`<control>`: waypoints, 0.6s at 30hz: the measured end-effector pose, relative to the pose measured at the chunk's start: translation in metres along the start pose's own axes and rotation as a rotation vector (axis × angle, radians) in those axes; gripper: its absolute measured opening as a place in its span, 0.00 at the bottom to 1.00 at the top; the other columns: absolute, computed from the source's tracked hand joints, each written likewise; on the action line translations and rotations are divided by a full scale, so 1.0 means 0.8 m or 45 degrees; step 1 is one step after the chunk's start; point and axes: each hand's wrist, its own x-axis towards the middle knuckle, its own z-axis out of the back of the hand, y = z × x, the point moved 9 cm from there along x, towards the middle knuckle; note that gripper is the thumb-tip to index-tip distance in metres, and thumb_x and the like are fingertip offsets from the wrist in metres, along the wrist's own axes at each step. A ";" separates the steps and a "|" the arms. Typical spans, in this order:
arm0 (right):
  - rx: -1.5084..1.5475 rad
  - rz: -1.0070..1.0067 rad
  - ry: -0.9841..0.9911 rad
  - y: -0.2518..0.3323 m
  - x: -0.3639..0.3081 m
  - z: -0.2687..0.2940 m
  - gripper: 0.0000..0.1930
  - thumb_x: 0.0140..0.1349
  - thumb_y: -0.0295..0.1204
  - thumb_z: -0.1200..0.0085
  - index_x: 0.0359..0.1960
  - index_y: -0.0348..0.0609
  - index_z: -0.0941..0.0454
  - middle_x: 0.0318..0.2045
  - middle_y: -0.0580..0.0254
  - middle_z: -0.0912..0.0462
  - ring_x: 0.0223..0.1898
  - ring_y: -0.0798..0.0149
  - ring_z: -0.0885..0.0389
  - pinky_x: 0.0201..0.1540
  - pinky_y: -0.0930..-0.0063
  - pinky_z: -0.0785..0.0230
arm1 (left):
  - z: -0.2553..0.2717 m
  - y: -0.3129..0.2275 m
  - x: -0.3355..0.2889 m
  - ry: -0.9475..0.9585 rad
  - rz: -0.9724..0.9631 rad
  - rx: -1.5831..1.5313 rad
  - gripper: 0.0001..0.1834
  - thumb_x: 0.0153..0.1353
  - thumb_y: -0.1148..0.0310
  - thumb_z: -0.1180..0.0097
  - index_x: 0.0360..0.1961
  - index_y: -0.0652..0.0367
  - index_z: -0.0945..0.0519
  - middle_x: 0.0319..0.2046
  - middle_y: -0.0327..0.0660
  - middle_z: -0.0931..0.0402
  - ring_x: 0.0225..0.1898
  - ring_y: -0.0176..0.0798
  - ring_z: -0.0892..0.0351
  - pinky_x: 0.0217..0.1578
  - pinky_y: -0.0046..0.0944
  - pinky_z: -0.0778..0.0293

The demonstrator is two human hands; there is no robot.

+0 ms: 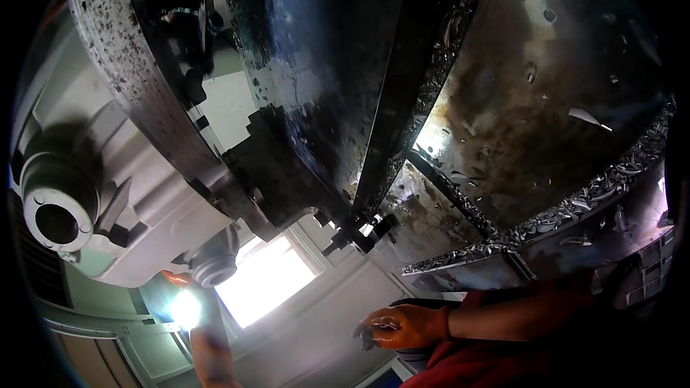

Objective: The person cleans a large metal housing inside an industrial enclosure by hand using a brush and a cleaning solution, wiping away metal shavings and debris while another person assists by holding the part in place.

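Observation:
My right hand (413, 326), in an orange glove with dark fingertips, is held low in the middle, below the chip-strewn metal surface. Its fingers are curled together; a small pale glint shows at them, too small to name. My left hand (175, 278), also in an orange glove, reaches up at the lower left beside the round boss (214, 266) under a large pale metal casting (136, 194). A bright glare (185, 309) covers much of that hand, so its grip is hidden. Whether it touches the casting, I cannot tell.
Curly metal chips (575, 205) line the ledges of a stained, wet metal panel (517, 115) at the right. A dark machine part (280, 165) stands between panel and casting. A bright window (266, 280) lies behind. A tubular opening (57, 223) projects from the casting's left.

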 end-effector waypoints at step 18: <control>-0.117 -0.152 0.137 -0.022 -0.008 -0.009 0.16 0.66 0.33 0.41 0.55 0.44 0.22 0.46 0.54 0.16 0.47 0.57 0.16 0.50 0.66 0.24 | -0.014 -0.020 -0.005 -0.018 -0.373 1.018 0.25 0.67 0.52 0.45 0.58 0.58 0.22 0.56 0.51 0.23 0.56 0.48 0.23 0.58 0.51 0.29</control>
